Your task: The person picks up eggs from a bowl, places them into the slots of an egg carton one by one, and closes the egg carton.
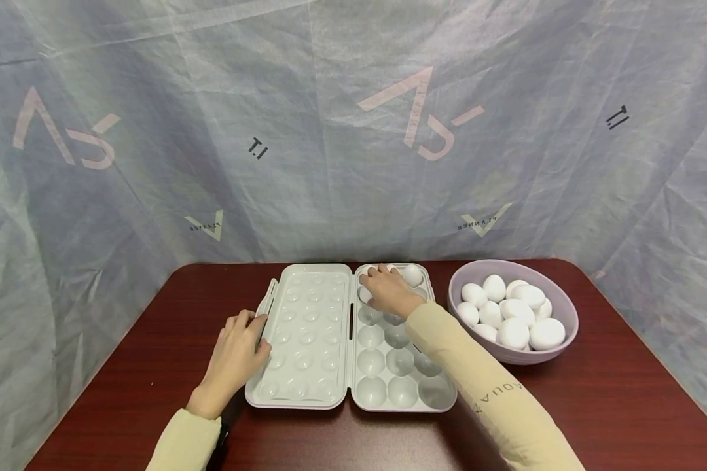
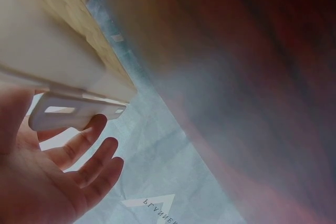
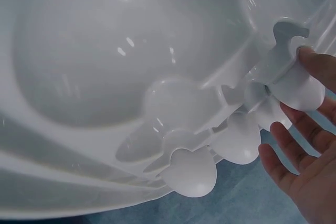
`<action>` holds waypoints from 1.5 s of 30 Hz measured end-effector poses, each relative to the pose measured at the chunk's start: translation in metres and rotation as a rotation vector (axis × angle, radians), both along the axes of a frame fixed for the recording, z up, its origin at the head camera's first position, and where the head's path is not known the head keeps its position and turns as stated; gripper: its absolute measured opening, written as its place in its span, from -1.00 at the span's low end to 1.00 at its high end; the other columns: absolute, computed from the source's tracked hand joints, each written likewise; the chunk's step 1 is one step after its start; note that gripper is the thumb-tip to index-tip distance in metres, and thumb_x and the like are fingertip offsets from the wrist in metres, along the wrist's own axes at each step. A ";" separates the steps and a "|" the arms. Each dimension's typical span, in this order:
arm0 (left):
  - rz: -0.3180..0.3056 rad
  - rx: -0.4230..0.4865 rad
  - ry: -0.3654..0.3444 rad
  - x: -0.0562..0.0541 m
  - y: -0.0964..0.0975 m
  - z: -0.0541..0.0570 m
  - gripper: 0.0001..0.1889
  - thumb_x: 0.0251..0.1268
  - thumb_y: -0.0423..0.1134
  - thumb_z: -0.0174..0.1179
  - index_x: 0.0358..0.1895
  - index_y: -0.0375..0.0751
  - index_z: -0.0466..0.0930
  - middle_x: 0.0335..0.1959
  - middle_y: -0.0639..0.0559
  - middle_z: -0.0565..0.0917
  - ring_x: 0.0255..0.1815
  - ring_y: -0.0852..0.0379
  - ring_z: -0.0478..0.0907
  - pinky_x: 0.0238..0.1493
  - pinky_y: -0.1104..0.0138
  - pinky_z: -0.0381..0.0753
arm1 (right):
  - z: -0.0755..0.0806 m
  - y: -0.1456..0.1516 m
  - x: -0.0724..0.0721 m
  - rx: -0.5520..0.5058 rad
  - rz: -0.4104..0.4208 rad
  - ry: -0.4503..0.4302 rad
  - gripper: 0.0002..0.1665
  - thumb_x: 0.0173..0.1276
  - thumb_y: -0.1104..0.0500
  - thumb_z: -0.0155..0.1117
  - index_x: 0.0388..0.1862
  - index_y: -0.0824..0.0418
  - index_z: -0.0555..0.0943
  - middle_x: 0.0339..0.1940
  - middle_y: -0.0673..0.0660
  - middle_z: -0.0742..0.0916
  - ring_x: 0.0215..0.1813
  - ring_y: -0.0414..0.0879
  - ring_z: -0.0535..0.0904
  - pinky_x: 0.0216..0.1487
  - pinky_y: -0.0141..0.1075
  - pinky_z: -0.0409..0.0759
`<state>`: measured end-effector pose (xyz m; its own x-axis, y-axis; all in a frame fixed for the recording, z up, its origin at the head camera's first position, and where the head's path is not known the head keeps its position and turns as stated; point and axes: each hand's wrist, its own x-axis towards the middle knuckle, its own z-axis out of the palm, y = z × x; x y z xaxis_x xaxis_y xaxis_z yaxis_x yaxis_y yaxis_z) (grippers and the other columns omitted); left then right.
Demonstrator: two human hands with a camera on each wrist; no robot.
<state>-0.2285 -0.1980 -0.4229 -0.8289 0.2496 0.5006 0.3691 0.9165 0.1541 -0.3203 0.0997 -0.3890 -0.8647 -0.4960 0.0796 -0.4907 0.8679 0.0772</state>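
Observation:
A pale egg carton (image 1: 306, 403) lies opened flat, its dimpled lid (image 1: 300, 340) on the left and its cupped half (image 1: 385, 353) on the right. My right hand (image 1: 391, 292) is over the far cups and pinches a white egg (image 3: 299, 88) between thumb and fingers, right at a cup in the left column. Beyond it, several eggs sit in the far row, one at the right corner (image 1: 412, 275). On the lid's left side, my left hand (image 1: 235, 347) holds the rim and the slotted latch flap (image 2: 79, 111), with thumb and fingers on either side.
A lilac bowl (image 1: 459, 278) heaped with white eggs (image 1: 515, 314) stands to the right of the carton, near my right forearm. The dark red table (image 1: 171, 340) ends at a hanging printed sheet (image 1: 330, 196) behind.

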 end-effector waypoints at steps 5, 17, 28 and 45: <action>-0.007 0.003 0.011 0.000 0.000 -0.001 -0.60 -0.07 -0.35 0.16 -0.05 -0.37 0.58 -0.15 -0.24 0.51 -0.13 -0.25 0.42 -0.27 0.02 0.40 | 0.000 0.001 0.001 -0.006 -0.002 -0.003 -0.47 0.10 0.08 0.34 0.07 0.14 0.47 -0.03 0.12 0.56 0.08 0.09 0.40 0.06 0.01 0.40; -0.007 0.002 0.009 0.002 0.001 0.001 -0.60 -0.06 -0.36 0.17 -0.05 -0.38 0.58 -0.15 -0.25 0.51 -0.13 -0.25 0.43 -0.26 0.00 0.41 | 0.019 0.009 0.007 -0.001 -0.007 0.027 -0.48 0.09 0.02 0.34 0.04 0.14 0.50 -0.08 0.14 0.58 -0.01 0.09 0.43 0.00 0.00 0.44; -0.005 0.004 -0.004 0.001 0.001 0.002 -0.60 -0.05 -0.36 0.16 -0.03 -0.38 0.57 -0.14 -0.25 0.50 -0.11 -0.25 0.42 -0.25 0.00 0.40 | 0.053 0.040 0.026 0.026 -0.055 -0.005 -0.46 0.13 0.01 0.30 0.09 0.17 0.51 -0.05 0.17 0.57 0.01 0.13 0.42 0.01 0.04 0.40; -0.003 -0.001 -0.005 0.001 0.000 0.002 -0.59 -0.06 -0.36 0.17 -0.03 -0.38 0.57 -0.14 -0.25 0.50 -0.11 -0.26 0.42 -0.25 -0.02 0.41 | 0.071 0.130 0.047 -0.073 -0.149 0.016 -0.51 0.08 0.04 0.31 -0.02 0.23 0.55 -0.07 0.24 0.59 0.02 0.27 0.43 -0.08 0.17 0.38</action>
<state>-0.2278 -0.1984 -0.4211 -0.8304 0.2528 0.4964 0.3712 0.9156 0.1546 -0.2728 0.2296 -0.3180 -0.9266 -0.3544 0.1255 -0.3550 0.9347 0.0183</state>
